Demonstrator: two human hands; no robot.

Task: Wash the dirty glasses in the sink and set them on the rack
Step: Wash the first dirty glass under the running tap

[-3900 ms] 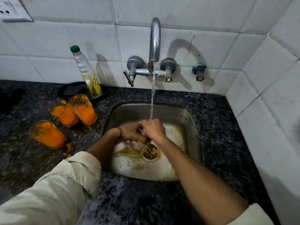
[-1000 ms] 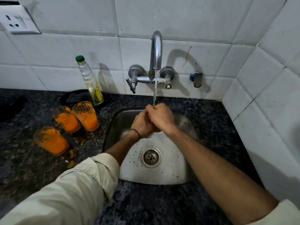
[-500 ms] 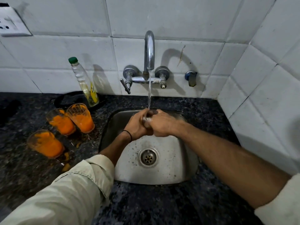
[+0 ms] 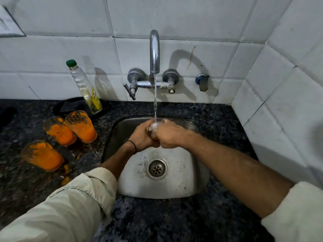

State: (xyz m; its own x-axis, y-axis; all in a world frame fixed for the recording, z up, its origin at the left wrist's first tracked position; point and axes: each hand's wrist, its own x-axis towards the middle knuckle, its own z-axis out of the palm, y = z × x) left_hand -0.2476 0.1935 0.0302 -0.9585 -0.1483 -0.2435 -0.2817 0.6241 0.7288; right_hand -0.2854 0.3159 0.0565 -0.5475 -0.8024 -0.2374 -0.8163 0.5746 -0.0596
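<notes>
Over the steel sink (image 4: 157, 187), my left hand (image 4: 140, 137) and right hand (image 4: 173, 135) are wrapped from both sides around a clear glass (image 4: 153, 128). Only its rim and a strip of wall show between my fingers. Water from the tap (image 4: 154, 51) runs straight into its mouth. Three dirty glasses smeared with orange stand on the counter to the left: one (image 4: 82, 127) nearest the sink, one (image 4: 60, 131) beside it, one (image 4: 42, 156) closer to me. No rack is in view.
A clear bottle with a green cap (image 4: 85, 89) leans against the tiled wall behind the dirty glasses, with a black round item (image 4: 70, 105) at its foot. Orange spills (image 4: 66, 167) mark the dark granite counter. A tiled side wall rises close on the right.
My hands have lifted the glass from the sink floor up under the stream and keep it there. The orange residue on the sink floor has washed away.
</notes>
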